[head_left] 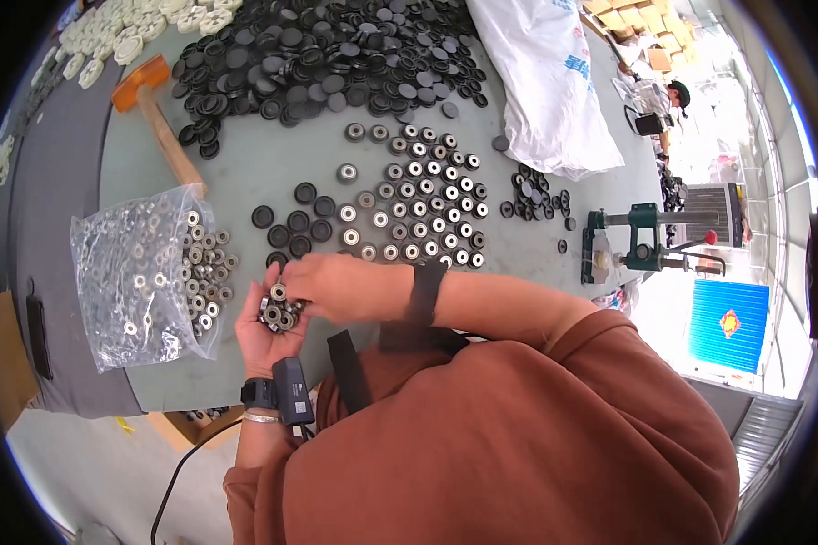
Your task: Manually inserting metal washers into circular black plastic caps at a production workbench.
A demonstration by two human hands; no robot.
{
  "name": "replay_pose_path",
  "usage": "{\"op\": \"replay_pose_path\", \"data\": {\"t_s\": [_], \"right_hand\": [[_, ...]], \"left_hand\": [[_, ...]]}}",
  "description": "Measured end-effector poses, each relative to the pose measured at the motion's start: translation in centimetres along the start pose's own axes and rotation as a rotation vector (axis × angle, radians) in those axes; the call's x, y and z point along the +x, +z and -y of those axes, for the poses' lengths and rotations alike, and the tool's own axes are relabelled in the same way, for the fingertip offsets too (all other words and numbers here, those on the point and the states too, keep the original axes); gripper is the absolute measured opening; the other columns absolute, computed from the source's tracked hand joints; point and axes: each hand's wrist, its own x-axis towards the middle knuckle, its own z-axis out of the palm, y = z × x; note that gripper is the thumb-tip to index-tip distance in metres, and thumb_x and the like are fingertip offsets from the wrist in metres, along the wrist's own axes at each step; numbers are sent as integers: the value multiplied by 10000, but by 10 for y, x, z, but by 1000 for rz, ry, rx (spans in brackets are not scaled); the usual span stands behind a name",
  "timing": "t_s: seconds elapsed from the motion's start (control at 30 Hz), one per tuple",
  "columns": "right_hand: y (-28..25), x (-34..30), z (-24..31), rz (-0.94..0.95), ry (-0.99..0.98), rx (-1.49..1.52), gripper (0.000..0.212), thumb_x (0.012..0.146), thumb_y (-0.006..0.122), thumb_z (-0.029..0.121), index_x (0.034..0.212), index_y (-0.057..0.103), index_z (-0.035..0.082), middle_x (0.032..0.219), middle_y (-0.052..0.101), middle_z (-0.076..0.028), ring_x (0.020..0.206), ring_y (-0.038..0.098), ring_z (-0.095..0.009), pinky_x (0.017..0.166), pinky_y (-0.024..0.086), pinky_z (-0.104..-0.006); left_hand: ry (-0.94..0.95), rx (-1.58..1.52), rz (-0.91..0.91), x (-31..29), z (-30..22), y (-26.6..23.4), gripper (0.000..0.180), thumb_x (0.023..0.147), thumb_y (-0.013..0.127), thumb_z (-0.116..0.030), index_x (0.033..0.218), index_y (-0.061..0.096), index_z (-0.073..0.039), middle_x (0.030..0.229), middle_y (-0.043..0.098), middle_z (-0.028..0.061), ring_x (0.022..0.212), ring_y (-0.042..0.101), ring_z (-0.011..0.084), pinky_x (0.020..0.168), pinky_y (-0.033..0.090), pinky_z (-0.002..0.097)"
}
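My left hand is cupped palm up around a small heap of metal ball bearings. My right hand reaches across from the right, its fingers pinched together at the top of that heap, on a bearing; the fingertips are partly hidden. Just beyond both hands lies a cluster of black round caps. To the right of these stand rows of black caps with bearings set in them. More loose bearings spill from a clear plastic bag left of my hands.
An orange-headed mallet with a wooden handle lies at the far left. Black caps are heaped along the back, beside a white sack. A green hand press stands at the right edge. Another person is in the background.
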Motion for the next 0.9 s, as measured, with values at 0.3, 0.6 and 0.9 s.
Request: {"op": "replay_pose_path", "data": {"t_s": [0.3, 0.6, 0.9], "right_hand": [[-9, -17, 5, 64, 64, 152, 199, 645, 638, 52, 834, 584, 19, 812, 575, -104, 801, 542, -293, 700, 449, -364], [-37, 5, -57, -227, 510, -129, 210, 679, 596, 155, 835, 606, 15, 752, 615, -147, 721, 599, -275, 657, 474, -349], [-31, 23, -86, 122, 416, -572, 179, 693, 605, 159, 808, 619, 23, 773, 599, -159, 760, 576, -316, 700, 458, -387]], "left_hand": [[-84, -16, -3, 2, 13, -10, 306, 896, 401, -258, 1047, 532, -27, 1049, 561, 148, 955, 552, 286, 783, 480, 445], [-65, -110, -99, -3, 15, -4, 266, 888, 429, -227, 1006, 529, -11, 1074, 547, 160, 1085, 474, 307, 930, 380, 467], [-46, -125, -84, -4, 13, -13, 273, 886, 434, -227, 1036, 522, -17, 1103, 529, 153, 1126, 442, 304, 954, 356, 465]]}}
